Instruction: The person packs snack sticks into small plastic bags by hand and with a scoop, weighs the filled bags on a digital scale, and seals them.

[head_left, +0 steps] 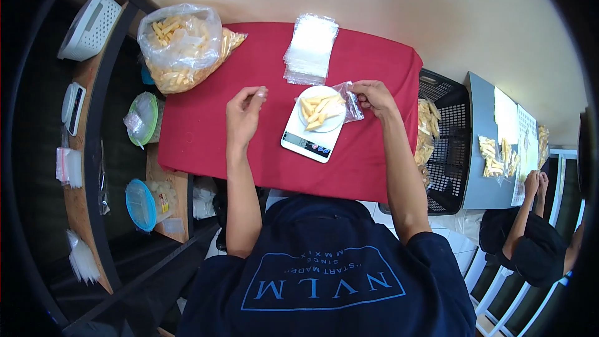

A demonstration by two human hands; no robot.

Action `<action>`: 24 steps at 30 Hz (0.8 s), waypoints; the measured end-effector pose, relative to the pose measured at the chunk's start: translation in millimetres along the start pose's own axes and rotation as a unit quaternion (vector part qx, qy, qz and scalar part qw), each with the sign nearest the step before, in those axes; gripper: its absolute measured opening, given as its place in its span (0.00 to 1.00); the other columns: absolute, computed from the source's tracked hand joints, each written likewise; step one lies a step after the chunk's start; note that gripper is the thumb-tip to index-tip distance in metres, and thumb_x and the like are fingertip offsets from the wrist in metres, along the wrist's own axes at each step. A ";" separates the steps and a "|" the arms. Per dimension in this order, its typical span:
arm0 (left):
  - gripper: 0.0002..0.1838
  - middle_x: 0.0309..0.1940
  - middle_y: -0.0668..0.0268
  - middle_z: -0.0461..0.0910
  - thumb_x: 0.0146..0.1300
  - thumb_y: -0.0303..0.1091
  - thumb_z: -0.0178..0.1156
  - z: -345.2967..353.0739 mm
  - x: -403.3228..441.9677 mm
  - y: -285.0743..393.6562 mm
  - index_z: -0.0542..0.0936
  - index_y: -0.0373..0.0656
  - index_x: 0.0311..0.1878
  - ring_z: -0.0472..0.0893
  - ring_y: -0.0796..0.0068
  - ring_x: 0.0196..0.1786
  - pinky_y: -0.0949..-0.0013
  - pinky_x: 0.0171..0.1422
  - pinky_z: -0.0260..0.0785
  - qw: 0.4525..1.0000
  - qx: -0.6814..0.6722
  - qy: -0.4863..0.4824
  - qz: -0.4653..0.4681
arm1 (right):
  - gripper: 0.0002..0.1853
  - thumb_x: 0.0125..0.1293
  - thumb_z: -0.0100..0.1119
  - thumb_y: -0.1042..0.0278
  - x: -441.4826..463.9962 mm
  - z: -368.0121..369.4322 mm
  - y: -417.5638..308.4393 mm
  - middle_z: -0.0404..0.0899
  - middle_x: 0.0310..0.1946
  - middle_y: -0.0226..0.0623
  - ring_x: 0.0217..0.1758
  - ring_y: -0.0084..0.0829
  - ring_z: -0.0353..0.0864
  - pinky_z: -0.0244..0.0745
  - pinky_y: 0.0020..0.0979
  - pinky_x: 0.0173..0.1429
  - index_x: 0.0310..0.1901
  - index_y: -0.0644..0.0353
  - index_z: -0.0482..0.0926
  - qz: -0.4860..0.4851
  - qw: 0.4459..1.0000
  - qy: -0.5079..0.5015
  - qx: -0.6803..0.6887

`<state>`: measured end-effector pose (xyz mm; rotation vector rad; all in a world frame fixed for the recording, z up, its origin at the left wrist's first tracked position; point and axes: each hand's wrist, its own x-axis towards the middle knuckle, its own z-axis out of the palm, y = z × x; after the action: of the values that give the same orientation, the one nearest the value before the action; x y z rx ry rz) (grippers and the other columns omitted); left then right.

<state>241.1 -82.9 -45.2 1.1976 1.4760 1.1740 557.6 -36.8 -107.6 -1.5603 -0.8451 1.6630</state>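
A white digital kitchen scale [337, 138] stands on the red-covered table, its display lit but too small to read surely. On its round plate lie pale yellow snack sticks [316, 112], at least partly in a small clear plastic bag [353, 107] that hangs over the right side. My right hand [374, 95] pinches the edge of this bag beside the plate. Left of the scale, my left hand [244, 117] is raised with thumb and fingertips together; whatever they may hold cannot be made out. Behind the scale lies a stack of clear plastic bags [311, 43].
A large open bag of snack sticks [181, 50] sits at the table's back left corner. Right of the table is a black crate [450, 150] with filled bags. A co-worker [530, 237] sits at a grey table [477, 181] farther right. Shelves [93, 168] line the left.
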 end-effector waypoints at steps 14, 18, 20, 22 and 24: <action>0.11 0.26 0.60 0.72 0.69 0.31 0.57 110.4 7.7 97.6 0.76 0.32 0.33 0.73 0.70 0.30 0.66 0.36 0.66 0.906 0.099 -0.285 0.297 | 0.06 0.65 0.60 0.75 -120.7 27.5 -77.1 0.83 0.32 0.31 0.34 0.18 0.79 0.75 0.23 0.40 0.39 0.68 0.83 -0.267 0.961 -0.072 0.014; 0.08 0.24 0.58 0.71 0.65 0.25 0.57 117.4 -2.0 123.1 0.74 0.32 0.31 0.72 0.65 0.27 0.62 0.33 0.64 0.894 0.090 -0.275 0.341 | 0.06 0.66 0.57 0.77 -140.8 23.5 -88.9 0.80 0.35 0.29 0.38 0.15 0.76 0.73 0.20 0.44 0.42 0.68 0.80 -0.318 0.946 -0.049 -0.046; 0.07 0.23 0.58 0.70 0.64 0.24 0.57 119.8 -8.0 130.9 0.73 0.32 0.30 0.70 0.64 0.25 0.62 0.32 0.63 0.897 0.080 -0.273 0.337 | 0.07 0.65 0.57 0.76 -146.1 26.3 -91.1 0.81 0.28 0.37 0.31 0.21 0.78 0.74 0.26 0.37 0.40 0.70 0.80 -0.425 0.901 0.006 -0.090; 0.09 0.22 0.58 0.68 0.65 0.23 0.56 124.0 -14.1 134.4 0.72 0.32 0.29 0.68 0.65 0.24 0.63 0.30 0.61 0.897 0.077 -0.234 0.367 | 0.05 0.64 0.54 0.77 -151.3 29.8 -91.0 0.76 0.25 0.37 0.29 0.23 0.75 0.72 0.28 0.35 0.37 0.70 0.76 -0.421 0.904 0.003 -0.076; 0.10 0.22 0.59 0.68 0.66 0.24 0.56 130.2 -20.1 134.5 0.71 0.32 0.28 0.68 0.66 0.23 0.64 0.29 0.60 0.903 0.072 -0.210 0.369 | 0.04 0.63 0.52 0.77 -154.1 31.1 -89.7 0.71 0.23 0.36 0.27 0.24 0.70 0.68 0.30 0.34 0.33 0.70 0.72 -0.438 0.898 0.005 -0.049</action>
<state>392.4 -72.6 66.3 2.0703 0.7921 1.1725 536.8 -117.0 53.4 -0.9821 -1.3767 0.9510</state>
